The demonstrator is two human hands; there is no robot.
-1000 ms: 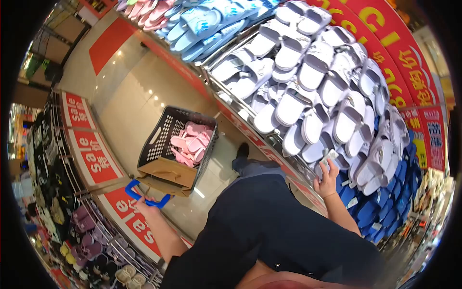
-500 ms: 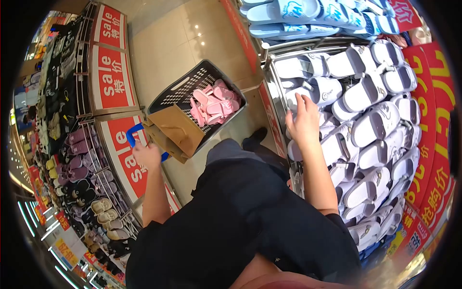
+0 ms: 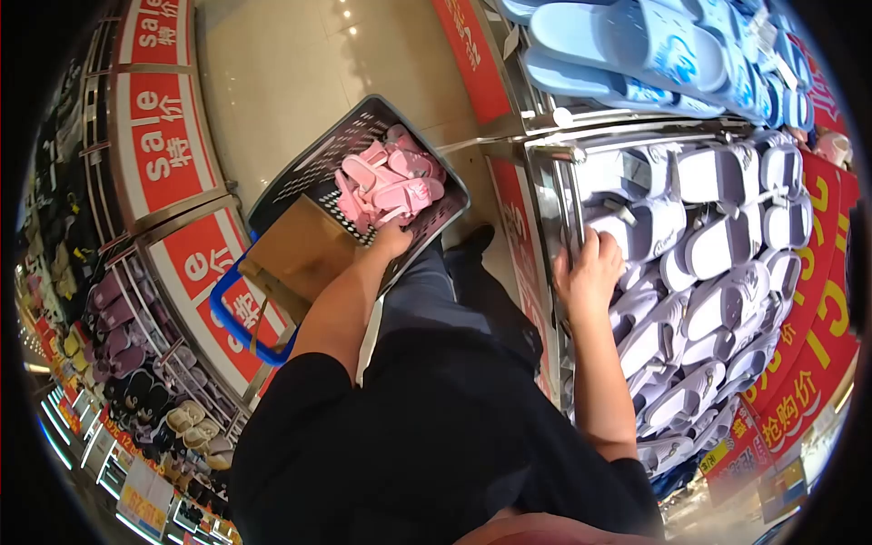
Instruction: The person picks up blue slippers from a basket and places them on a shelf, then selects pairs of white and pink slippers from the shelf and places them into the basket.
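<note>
A dark perforated basket (image 3: 318, 150) with a blue handle (image 3: 227, 313) holds a pile of pink slippers (image 3: 386, 186) and a brown cardboard box or bag (image 3: 304, 259). My left hand (image 3: 392, 241) reaches over the basket to the lower edge of the pink slippers; its fingertips are partly hidden, so its grip is unclear. On the right, my right hand (image 3: 590, 272) rests at the metal rail of the rack beside the pale lilac slippers (image 3: 649, 227). Its fingers are somewhat bent and spread, with nothing visible between them.
Light blue slippers (image 3: 627, 50) fill the rack at the top right. Red sale signs (image 3: 168, 136) front the left shelf, which carries many shoes (image 3: 191, 422). A tiled floor (image 3: 272, 82) lies between the racks. Red price signs (image 3: 808, 309) stand at the far right.
My left hand has left the blue handle and moved right to the pink slippers. The handle has dropped outward. My right hand has moved lower, to the rack's edge, as the view shifted.
</note>
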